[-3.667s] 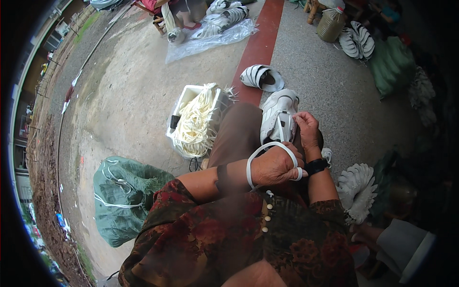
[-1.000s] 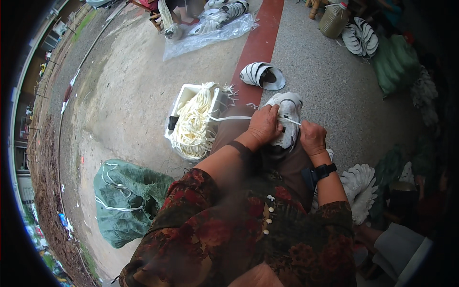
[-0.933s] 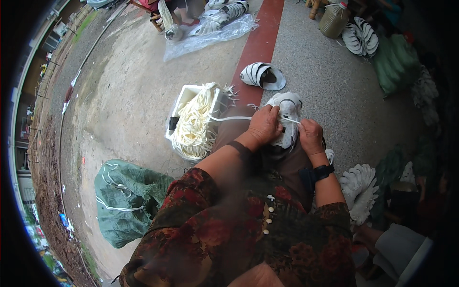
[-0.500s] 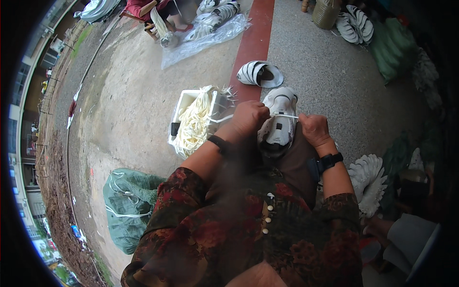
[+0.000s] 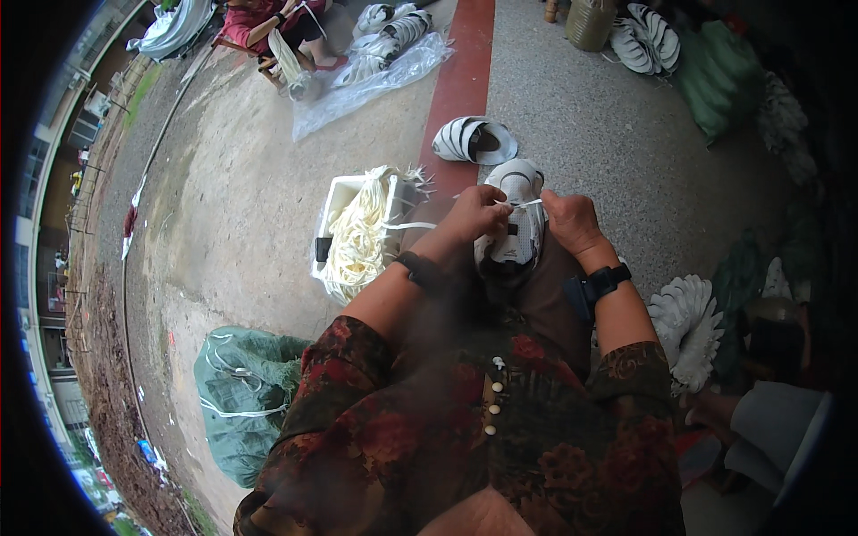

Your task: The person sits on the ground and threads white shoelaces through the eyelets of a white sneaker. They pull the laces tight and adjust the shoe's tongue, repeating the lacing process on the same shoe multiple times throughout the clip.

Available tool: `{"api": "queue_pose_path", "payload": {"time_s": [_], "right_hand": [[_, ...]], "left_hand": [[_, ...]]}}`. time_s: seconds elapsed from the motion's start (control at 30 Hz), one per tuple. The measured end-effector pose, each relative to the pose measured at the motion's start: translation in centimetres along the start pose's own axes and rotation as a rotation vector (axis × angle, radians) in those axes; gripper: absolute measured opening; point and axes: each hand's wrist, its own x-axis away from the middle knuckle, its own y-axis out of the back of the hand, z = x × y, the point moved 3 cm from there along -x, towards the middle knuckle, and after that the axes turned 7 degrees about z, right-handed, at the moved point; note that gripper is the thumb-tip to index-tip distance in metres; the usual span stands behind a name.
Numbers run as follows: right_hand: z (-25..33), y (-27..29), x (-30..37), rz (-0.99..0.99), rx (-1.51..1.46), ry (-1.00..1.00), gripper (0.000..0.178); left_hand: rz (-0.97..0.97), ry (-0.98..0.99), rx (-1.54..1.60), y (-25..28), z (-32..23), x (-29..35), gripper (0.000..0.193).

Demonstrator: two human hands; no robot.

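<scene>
A white-and-grey shoe upper (image 5: pixel 511 239) rests on my brown-trousered lap, its toe pointing away from me. Across its front part runs a white shoelace (image 5: pixel 527 203), pinched at one side by my left hand (image 5: pixel 483 213) and at the other by my right hand (image 5: pixel 574 221). Both hands have their fingers closed and stay just above the upper, one on each side. Beyond my left forearm stands a white box (image 5: pixel 340 192) heaped with cream-white laces (image 5: pixel 362 237). Another striped white upper (image 5: pixel 458 140) lies on the ground past the toe.
A green sack (image 5: pixel 237 393) tied with white cord sits at left. Stacked white uppers (image 5: pixel 681 326) are at my right, near another person's grey-clad leg (image 5: pixel 773 424). At far left a seated person (image 5: pixel 255 22) works by a plastic sheet (image 5: pixel 366 85). Another green sack (image 5: pixel 719 76) stands far right.
My hands have come slightly closer together over the shoe upper, and the stretch of lace between them is shorter. The whole view has shifted a little.
</scene>
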Motion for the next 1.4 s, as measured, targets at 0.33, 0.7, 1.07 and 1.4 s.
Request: {"api": "queue_pose_path", "payload": {"time_s": [0.33,0.7,1.07,1.4], "right_hand": [[-0.9,-0.4,2.2,0.171,0.112,0.025,0.011],[-7.0,1.3,11.0,-0.023,-0.146,-0.265,0.013],[-19.5,8.5,40.2,-0.129,-0.189,-0.821,0.017],[-19.0,6.8,49.3,0.101,-0.055,-1.029,0.015]], "left_hand": [[-0.109,-0.747,-1.167,0.3,-1.9,0.9,0.005],[-0.238,-0.247,-0.734,13.0,6.5,8.1,0.008],[-0.547,0.262,-0.312,27.7,15.7,26.5,0.005],[-0.661,0.581,-0.286,30.9,20.7,37.3,0.006]]}}
